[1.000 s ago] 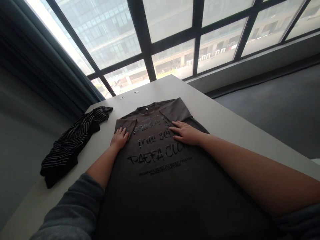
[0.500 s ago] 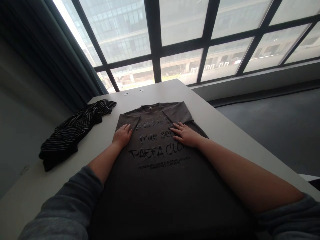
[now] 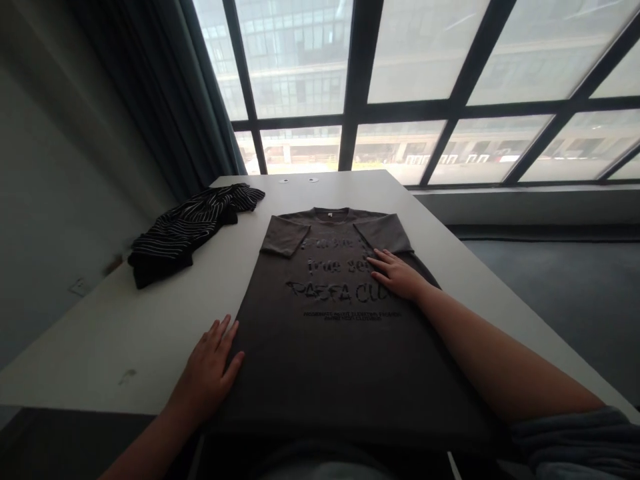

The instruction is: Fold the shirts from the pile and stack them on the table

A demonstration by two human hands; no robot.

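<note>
A dark brown T-shirt (image 3: 330,347) with black lettering lies flat on the white table (image 3: 150,327), collar toward the window, both sleeves folded in over the chest. My left hand (image 3: 210,373) rests open, fingers spread, at the shirt's near left edge, partly on the table. My right hand (image 3: 397,273) lies flat and open on the shirt, just below the folded right sleeve, over the printed words.
A black garment with thin white stripes (image 3: 187,223) is bunched at the table's far left. Two small round caps (image 3: 299,180) sit near the far edge. A dark curtain (image 3: 165,100) hangs left of the large window. Grey carpet (image 3: 565,293) lies right of the table.
My left hand has slid from the folded left sleeve down to the shirt's near left edge. The right hand stayed where it was. The view has swung left and levelled.
</note>
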